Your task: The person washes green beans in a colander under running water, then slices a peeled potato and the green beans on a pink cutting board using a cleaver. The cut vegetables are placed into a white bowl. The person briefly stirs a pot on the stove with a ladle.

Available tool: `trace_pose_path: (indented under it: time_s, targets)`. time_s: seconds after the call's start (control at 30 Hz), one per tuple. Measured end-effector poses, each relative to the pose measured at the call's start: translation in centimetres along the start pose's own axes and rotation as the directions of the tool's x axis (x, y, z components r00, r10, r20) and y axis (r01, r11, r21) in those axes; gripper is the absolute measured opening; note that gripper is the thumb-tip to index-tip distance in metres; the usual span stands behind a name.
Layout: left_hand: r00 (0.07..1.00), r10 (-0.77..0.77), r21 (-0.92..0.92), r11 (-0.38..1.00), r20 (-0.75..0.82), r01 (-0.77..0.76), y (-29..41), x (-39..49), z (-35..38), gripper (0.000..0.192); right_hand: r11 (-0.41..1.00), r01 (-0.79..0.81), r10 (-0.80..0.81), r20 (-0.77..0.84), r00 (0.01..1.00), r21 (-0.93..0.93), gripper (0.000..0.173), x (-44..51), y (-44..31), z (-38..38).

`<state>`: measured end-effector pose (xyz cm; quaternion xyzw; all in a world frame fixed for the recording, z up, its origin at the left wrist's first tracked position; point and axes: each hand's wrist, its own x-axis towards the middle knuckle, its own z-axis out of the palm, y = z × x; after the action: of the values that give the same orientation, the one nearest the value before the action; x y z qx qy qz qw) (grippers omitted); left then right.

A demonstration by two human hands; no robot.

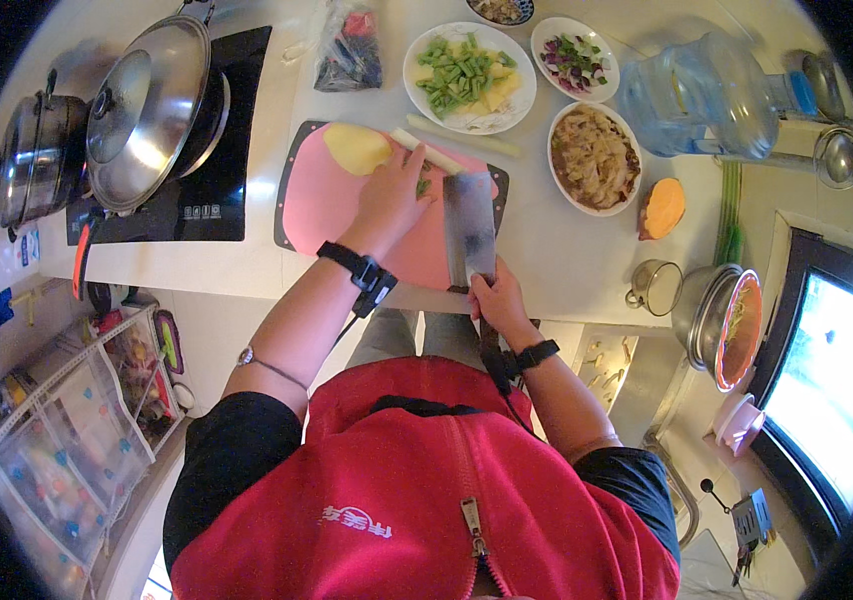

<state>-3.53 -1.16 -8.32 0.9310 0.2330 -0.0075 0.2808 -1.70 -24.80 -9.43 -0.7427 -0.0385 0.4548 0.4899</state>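
Note:
My right hand grips the handle of a cleaver, whose broad blade lies over the right side of a pink cutting board. On the board, my left hand is spread beside a pale stalk, a fingertip at the stalk. Small green pieces show between its fingers; whether it grips them is hidden. A peeled potato sits at the board's far left. Another pale stalk lies just beyond the board's far edge.
Beyond the board stand a plate of cut green beans and potato, a small plate of chopped purple-green pieces and a bowl of sliced meat. An orange tuber piece, glass mug and water jug are right; a lidded wok is left.

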Motion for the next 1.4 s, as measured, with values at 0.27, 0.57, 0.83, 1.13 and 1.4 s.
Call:
trace_pose_path:
  time_s: [0.27,0.57,0.83,1.13,1.4]
  targets:
    - [0.99,0.126,-0.1,0.986,-0.058,-0.132,-2.0,0.0,1.9,0.055,0.994,0.051,-0.056,0.047,0.997,0.101,0.012,2.8,0.5,3.3]
    - [0.985,0.134,-0.418,0.893,-0.107,-0.167,-2.8,-1.5,1.4,0.041,0.995,-0.03,0.012,0.182,0.983,0.099,0.016,1.1,-1.0,2.3]
    - [0.943,0.226,-0.213,0.936,-0.242,-0.279,1.2,12.8,-1.6,0.045,0.951,0.247,-0.271,-0.117,0.955,-0.187,0.014,7.8,-9.2,-2.4]
    - [0.998,0.037,-0.32,0.946,-0.051,-0.051,-5.0,3.9,-3.8,0.032,0.982,0.188,-0.187,-0.085,0.979,-0.001,0.021,4.4,-9.3,-4.6]
    - [0.913,0.213,-0.156,0.973,0.348,-0.168,-9.1,-7.2,-0.7,0.016,0.989,-0.007,0.011,0.027,1.0,-0.149,0.021,-0.6,-3.1,-3.6]
